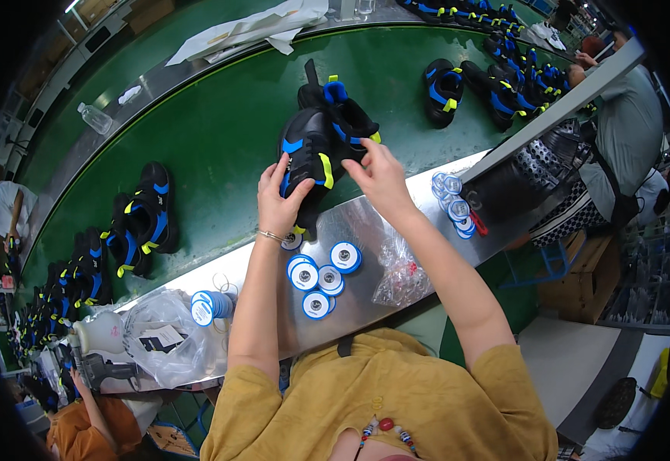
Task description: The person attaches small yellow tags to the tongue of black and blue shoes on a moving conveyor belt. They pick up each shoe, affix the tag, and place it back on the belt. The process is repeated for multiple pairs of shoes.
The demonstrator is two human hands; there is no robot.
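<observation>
At the near edge of the green conveyor belt (219, 146), above the metal workbench (381, 223), both hands meet on a pair of black shoes with blue and yellow trim. Left hand (277, 201): fingers curled and clamped around the side of the nearer black shoe (305, 157), which is lifted and tilted with its sole toward the person; a thin bracelet sits at the wrist. Right hand (381, 178): fingers closed on the edge of the second black shoe (348, 115), which lies just behind the first and touches it (whether the thumb pinches a strap or the upper itself cannot be told).

Below the hands, on the workbench, a cluster of blue-and-white spools (321, 275) lies flat, with a further spool (210, 306) off to the left and a second cluster (453, 203) to the right. A crumpled clear plastic bag (402, 275) rests beside the right forearm; a larger clear bag (167, 338) holding papers lies at the left end of the bench.

On the belt, further matching shoes (144, 219) stand in pairs to the left, and others (444, 91) to the upper right. A clear plastic bottle (95, 117) lies on the far rail. Other people work at the margins (one at far right, one at lower left).
</observation>
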